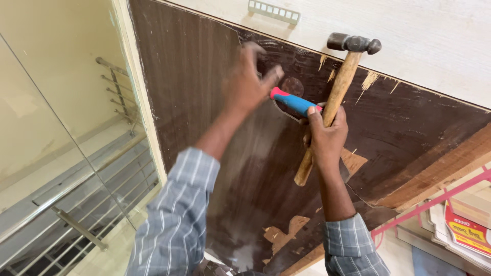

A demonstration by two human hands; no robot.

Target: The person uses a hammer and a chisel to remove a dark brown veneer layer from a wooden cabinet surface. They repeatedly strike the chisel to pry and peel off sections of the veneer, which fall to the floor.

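The dark panel [215,92] is left open to the left of the left hand [248,84], while passage rightward is blocked by the hammer [332,97] and blue-handled tool [295,102].

left hand [248,84] on panel [204,102], right hand [327,135] beside w/ hammer [335,97] & chisel [294,102], handle [273,12] above

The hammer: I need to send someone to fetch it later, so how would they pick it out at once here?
Find the big dark brown panel with its surface layer peeled and chipped. In front of it, the right hand grips a hammer together with a blue-and-red-handled tool. The hammer alone has a long pale wooden handle and a dark metal head.
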